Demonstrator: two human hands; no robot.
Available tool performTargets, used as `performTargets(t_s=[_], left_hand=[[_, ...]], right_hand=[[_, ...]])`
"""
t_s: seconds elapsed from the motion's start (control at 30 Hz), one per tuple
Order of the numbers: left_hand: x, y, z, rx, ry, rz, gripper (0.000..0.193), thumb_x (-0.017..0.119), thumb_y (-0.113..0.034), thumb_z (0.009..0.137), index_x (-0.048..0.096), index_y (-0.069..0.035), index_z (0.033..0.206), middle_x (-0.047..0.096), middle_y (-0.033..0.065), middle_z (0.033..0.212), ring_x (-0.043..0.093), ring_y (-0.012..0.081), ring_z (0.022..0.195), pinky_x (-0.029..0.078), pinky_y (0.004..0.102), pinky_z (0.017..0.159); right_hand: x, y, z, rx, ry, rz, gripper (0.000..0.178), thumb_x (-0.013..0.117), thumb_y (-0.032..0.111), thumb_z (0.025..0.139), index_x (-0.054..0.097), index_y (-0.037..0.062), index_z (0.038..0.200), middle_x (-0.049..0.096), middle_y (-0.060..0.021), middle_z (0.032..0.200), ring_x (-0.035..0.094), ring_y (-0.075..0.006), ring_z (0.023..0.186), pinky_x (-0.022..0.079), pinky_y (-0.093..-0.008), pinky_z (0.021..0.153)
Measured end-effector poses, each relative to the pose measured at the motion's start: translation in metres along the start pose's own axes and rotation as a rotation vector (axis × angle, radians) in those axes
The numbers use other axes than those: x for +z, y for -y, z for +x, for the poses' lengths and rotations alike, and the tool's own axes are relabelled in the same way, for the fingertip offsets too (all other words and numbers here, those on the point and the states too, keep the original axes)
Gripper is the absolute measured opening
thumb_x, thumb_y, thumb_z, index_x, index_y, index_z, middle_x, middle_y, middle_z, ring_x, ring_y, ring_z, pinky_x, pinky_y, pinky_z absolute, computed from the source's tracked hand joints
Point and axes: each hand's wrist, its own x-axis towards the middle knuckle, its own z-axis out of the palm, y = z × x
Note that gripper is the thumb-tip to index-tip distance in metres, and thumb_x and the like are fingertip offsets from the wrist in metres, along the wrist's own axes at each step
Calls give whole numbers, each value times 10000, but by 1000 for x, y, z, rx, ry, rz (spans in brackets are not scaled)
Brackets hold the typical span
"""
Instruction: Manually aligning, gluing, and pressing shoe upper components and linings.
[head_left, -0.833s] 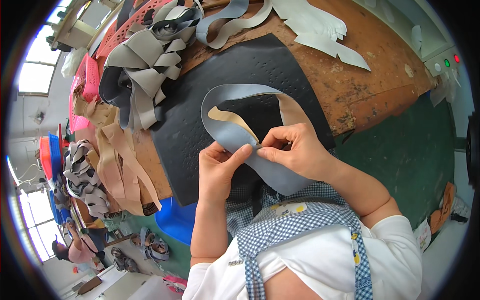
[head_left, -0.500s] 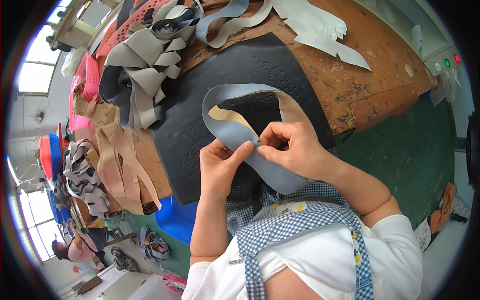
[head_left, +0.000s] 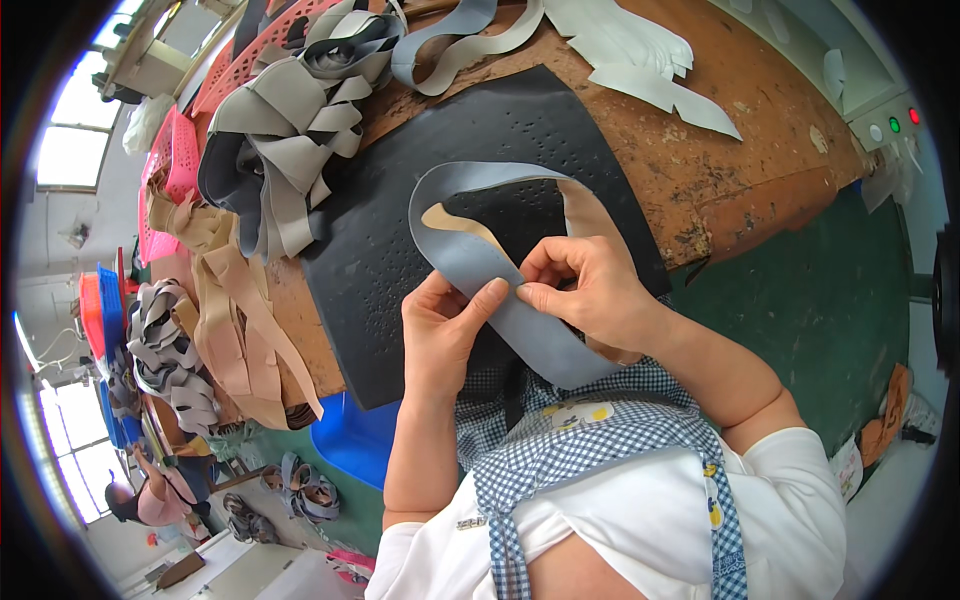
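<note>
A looped strip of grey-blue leather-like material, tan on its inner face, hangs between my hands over a black mat. My left hand pinches its near edge, thumb on top and fingers behind the strip. Close beside that grip, my right hand pinches the strip's upper edge between thumb and forefinger. The strip curves away on the far side and comes back round near my right wrist. Its lower bend hangs by my checked apron. The fingertips behind the strip are hidden.
The pitted black mat lies on a worn wooden table. Heaped grey strips and tan strips lie to the left, white pieces at the back. A blue bin stands below. Another person is far left.
The strip has shifted slightly, its far loop a little up and to the right. Both hands keep their pinch, with the right fingers moved slightly upward.
</note>
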Motion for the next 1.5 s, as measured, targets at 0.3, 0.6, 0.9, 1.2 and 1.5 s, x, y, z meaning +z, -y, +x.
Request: performTargets(t_s=[0.3, 0.6, 0.9, 1.2, 1.5], left_hand=[[-3, 2, -1, -48, -2, -34, 224, 761, -62, 867, 698, 29, 1062, 716, 57, 941, 663, 116, 853, 536, 265, 797], [-8, -2, 7, -49, -51, -113, 253, 775, -67, 856, 697, 25, 1079, 718, 74, 938, 683, 148, 847, 586, 313, 766], [-8, 8, 4, -54, -77, -77, 231, 778, -34, 841, 712, 37, 1051, 722, 63, 927, 661, 115, 836, 543, 269, 813], [-8, 7, 4, -29, -142, -191, 168, 756, -53, 871, 713, 3, 1024, 714, 37, 902, 654, 104, 807, 543, 259, 751], [-18, 5, 7, -51, -141, -164, 180, 777, -47, 848, 716, 6, 1009, 718, 53, 902, 662, 110, 794, 547, 250, 739]], right_hand=[[-1, 3, 0, 44, 13, 110, 98, 709, 66, 899, 651, -5, 934, 659, -14, 797, 611, -56, 726, 509, -209, 663], [4, 1, -2, -44, -42, 30, 95, 704, 41, 874, 632, 13, 818, 638, 10, 757, 600, -34, 716, 517, -198, 647], [3, 0, -5, -43, -48, -12, 101, 705, 54, 881, 636, 19, 816, 642, 13, 763, 599, -37, 693, 516, -197, 637], [7, 6, -6, -109, -40, -115, 147, 730, 94, 887, 637, 7, 813, 643, -2, 720, 583, -46, 643, 474, -213, 577], [8, 3, -9, -55, -42, -114, 158, 731, 94, 886, 632, 7, 799, 641, -9, 711, 582, -45, 640, 474, -215, 565]])
